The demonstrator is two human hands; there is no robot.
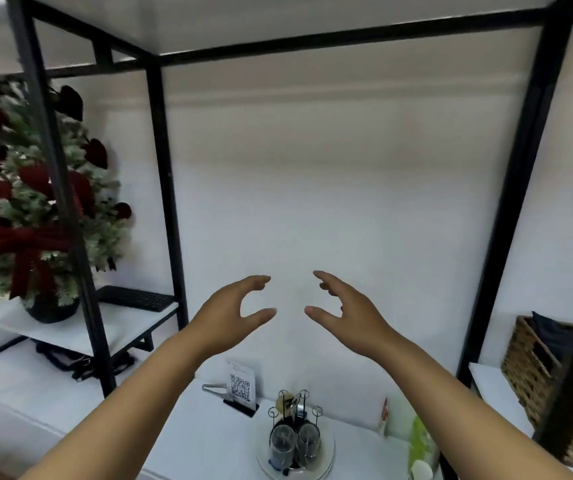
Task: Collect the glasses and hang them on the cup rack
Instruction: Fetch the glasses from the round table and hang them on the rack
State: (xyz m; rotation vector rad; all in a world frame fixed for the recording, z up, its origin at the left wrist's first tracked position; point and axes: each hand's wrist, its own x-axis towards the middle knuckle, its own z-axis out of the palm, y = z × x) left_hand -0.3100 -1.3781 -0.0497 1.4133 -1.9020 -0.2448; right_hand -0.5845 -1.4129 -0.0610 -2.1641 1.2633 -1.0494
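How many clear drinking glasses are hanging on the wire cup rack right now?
2: left clear glass and right clear glass, upside down, side by side on the wire cup rack's near side. Others may be hidden behind.

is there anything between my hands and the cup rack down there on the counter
Nothing visible blocks the way. Both the left hand and the right hand are raised in open air, holding nothing, well above the cup rack. The QR code stand sits behind and left of the rack, off the direct path down.
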